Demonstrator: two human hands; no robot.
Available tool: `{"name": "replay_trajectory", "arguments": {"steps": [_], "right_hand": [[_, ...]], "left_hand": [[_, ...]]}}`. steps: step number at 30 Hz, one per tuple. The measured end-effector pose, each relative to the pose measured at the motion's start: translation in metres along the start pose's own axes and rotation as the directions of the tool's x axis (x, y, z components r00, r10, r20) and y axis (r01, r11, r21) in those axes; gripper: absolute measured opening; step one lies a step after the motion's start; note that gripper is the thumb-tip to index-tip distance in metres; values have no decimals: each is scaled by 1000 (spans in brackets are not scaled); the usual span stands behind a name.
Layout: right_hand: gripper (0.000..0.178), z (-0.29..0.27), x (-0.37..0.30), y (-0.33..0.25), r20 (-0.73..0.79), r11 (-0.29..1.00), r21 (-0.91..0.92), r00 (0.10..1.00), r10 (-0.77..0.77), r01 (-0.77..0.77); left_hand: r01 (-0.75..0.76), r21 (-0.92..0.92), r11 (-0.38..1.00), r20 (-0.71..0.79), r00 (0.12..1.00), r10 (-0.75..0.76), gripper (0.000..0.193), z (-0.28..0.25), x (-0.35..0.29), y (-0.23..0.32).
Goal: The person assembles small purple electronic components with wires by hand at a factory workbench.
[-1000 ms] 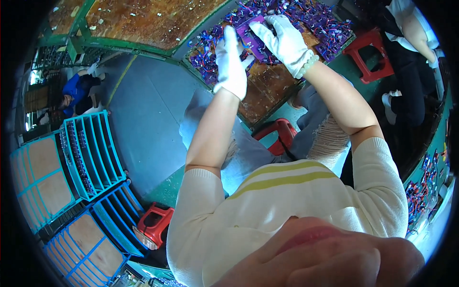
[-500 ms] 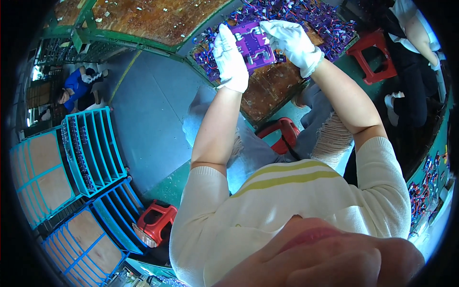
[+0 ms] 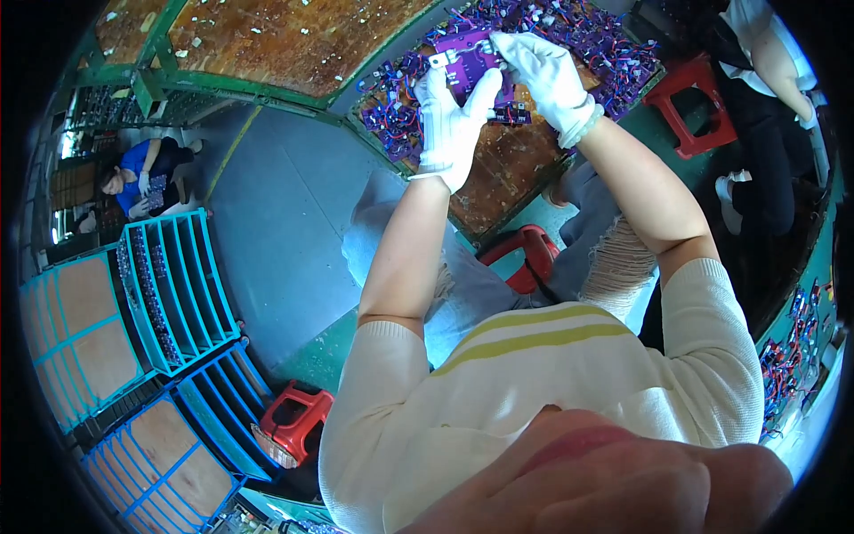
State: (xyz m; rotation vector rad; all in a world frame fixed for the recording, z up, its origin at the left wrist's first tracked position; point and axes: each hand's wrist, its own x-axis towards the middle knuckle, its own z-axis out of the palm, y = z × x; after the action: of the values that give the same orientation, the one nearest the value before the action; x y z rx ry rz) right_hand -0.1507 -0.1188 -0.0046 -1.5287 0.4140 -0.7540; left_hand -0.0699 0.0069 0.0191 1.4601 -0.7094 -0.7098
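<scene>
A purple circuit board (image 3: 461,64) with pale metal parts on its face is held up over the bench. My left hand (image 3: 452,120), in a white glove, grips it from the lower left, the thumb lying across its front. At the upper right of the board, my gloved right hand (image 3: 544,78) has its fingers closed at the edge. Whether a small part sits between those fingertips is hidden. Just below the board, a small dark module (image 3: 511,116) with wires lies on the wood.
Several purple boards with red and blue wires (image 3: 614,67) are heaped on the wooden bench (image 3: 503,173). Red stools (image 3: 689,102) stand around it. Blue slotted racks (image 3: 182,285) are at the left; a person in blue (image 3: 138,173) sits beyond. Another person (image 3: 765,133) is at the right.
My left thumb has come across the board's front, and the board has tilted and shifted slightly left. My right fingers have shifted a little along its upper right edge.
</scene>
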Motion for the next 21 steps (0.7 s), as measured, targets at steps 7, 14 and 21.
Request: {"name": "replay_trajectory", "arguments": {"steps": [7, 14, 21], "right_hand": [[61, 19, -7, -17, 122, 880, -474, 992, 39, 24], [36, 12, -6, -4, 145, 824, -477, 952, -268, 305], [23, 2, -4, -14, 200, 1000, -10, 980, 11, -9]], "left_hand": [[-42, -207, 977, -154, 988, 9, 54, -16, 13, -30], [26, -403, 915, -199, 973, -115, 36, -7, 6, -10], [10, -390, 921, -43, 999, -29, 40, -24, 11, -4]]}}
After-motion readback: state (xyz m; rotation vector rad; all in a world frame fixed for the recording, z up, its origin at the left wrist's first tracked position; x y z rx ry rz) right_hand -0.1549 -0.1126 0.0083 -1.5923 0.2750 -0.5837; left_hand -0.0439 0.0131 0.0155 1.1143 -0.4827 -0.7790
